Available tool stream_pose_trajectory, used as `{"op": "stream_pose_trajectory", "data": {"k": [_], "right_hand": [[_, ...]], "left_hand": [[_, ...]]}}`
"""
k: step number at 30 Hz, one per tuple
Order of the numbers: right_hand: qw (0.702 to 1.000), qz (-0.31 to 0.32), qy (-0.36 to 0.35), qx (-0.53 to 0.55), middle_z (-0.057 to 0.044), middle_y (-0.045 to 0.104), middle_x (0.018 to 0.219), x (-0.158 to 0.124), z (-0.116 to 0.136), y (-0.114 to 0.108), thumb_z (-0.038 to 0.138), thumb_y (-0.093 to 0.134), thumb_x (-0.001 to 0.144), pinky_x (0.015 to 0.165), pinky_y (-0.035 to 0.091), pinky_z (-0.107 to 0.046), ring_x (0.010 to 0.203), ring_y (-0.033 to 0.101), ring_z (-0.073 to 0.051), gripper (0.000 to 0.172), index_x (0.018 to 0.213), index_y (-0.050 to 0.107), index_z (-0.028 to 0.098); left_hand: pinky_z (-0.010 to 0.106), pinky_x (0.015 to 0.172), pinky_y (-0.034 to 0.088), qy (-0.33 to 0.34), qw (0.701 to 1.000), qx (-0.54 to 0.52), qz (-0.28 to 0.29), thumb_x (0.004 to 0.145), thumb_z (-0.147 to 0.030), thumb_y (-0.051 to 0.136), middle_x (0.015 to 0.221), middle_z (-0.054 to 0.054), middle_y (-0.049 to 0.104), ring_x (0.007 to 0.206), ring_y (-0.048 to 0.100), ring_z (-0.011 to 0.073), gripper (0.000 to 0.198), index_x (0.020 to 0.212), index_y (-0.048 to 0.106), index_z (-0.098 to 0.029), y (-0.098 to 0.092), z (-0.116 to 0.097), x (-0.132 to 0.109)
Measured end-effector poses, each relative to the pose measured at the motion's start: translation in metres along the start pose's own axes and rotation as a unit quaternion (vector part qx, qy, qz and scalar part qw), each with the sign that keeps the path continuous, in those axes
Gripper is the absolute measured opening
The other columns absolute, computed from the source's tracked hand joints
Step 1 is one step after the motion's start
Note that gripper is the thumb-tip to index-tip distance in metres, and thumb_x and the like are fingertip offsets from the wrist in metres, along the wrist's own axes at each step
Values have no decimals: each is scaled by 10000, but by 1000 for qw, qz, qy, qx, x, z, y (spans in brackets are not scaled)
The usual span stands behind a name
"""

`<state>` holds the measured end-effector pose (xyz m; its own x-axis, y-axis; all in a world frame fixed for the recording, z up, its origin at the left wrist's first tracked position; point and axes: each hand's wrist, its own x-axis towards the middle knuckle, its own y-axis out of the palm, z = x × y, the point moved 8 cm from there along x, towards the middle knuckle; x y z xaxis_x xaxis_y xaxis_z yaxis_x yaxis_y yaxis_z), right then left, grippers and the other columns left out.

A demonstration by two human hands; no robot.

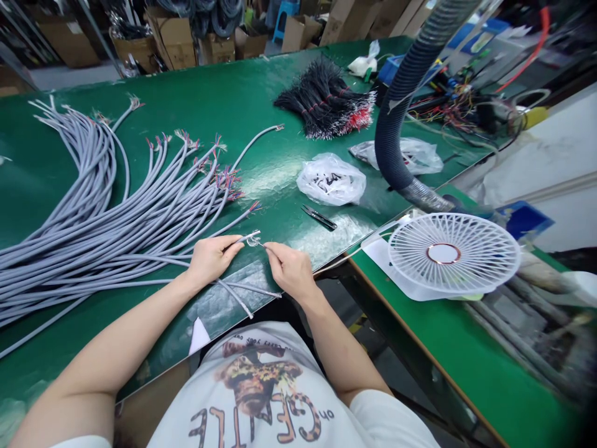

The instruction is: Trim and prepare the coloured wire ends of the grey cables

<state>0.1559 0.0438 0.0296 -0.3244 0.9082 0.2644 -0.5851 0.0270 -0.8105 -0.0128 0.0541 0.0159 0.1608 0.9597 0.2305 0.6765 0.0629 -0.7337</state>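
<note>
My left hand point(212, 258) is closed around the end of a grey cable point(242, 238), near the front edge of the green table point(242, 99). My right hand point(290, 267) pinches the thin stripped strands point(254, 240) that stick out of that cable's tip. The two hands sit close together, fingertips almost meeting. To the left a big fan of grey cables point(116, 218) with coloured stripped ends lies spread on the table. Two loose grey cable pieces point(247, 292) run under my wrists.
Small cutters point(319, 217) lie right of my hands, beside a clear plastic bag point(332, 180). A bundle of black wires point(326, 99) lies farther back. A dark ribbed hose point(401, 106) hangs down at right, above a white fan point(453, 254). Cardboard boxes point(177, 37) stand behind the table.
</note>
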Motion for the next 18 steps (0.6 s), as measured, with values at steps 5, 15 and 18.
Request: {"op": "stream_pose_trajectory", "data": {"k": [5,15,18], "right_hand": [[1000,1,-1,-10,-64,734,1054,-1,0,1,213,445,924,807,529,-250,922,702,-184,286,1075,687,198],[998,30,-8,-59,-64,741,990,1,3,0,226,429,933,762,510,-244,887,698,-186,283,1056,683,211],[995,56,-9,-78,-55,744,942,4,7,-2,224,423,937,734,489,-236,869,696,-181,271,1024,680,224]], "left_hand": [[279,806,517,6,1000,21,-1,887,-385,533,1036,42,745,911,709,210,295,1027,737,-223,0,-2,0],[268,792,515,43,995,85,-9,898,-396,517,1008,57,752,894,711,203,313,1032,734,-215,1,-6,-2],[265,752,510,64,991,120,-15,899,-393,517,950,73,762,839,715,203,316,1013,739,-198,1,-9,-3]]}}
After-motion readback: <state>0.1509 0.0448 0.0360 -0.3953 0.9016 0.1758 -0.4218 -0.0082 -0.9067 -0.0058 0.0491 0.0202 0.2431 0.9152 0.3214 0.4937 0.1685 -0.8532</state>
